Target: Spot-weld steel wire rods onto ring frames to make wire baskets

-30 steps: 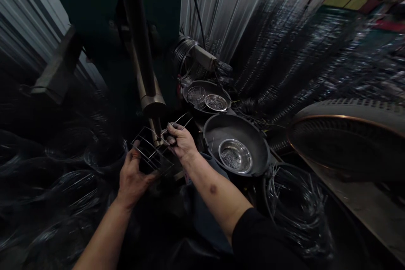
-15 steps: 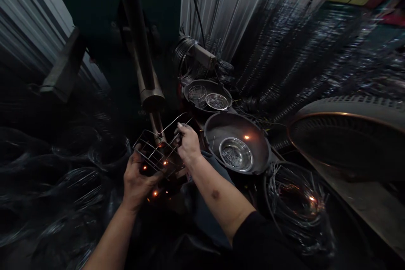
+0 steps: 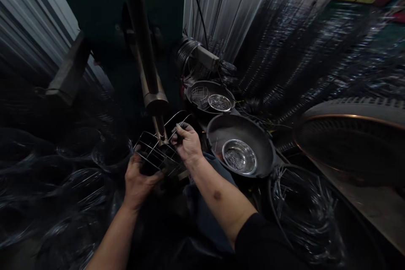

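Note:
My left hand grips a small wire rack by its near left side, thumb stretched along the lower edge. The rack is tilted against the metal electrode of the upright machine. My right hand, closed in a pinch, has hold of a bent wire at the rack's right end. I cannot tell whether this wire is joined to the rack. Both hands are close together, below the machine's thick upper rod. My fingers partly hide the rack's underside.
Right of my hands, a dark basin holds a metal bowl of short wire pieces. Behind it, another basin holds a similar bowl and a round wire grid. Wire bundles lie right; a fan-like round housing stands beyond.
The glowing sparks below the rack and the orange glints on the basin and wire bundle are gone. The view has shifted slightly; both hands keep their grip in nearly the same place.

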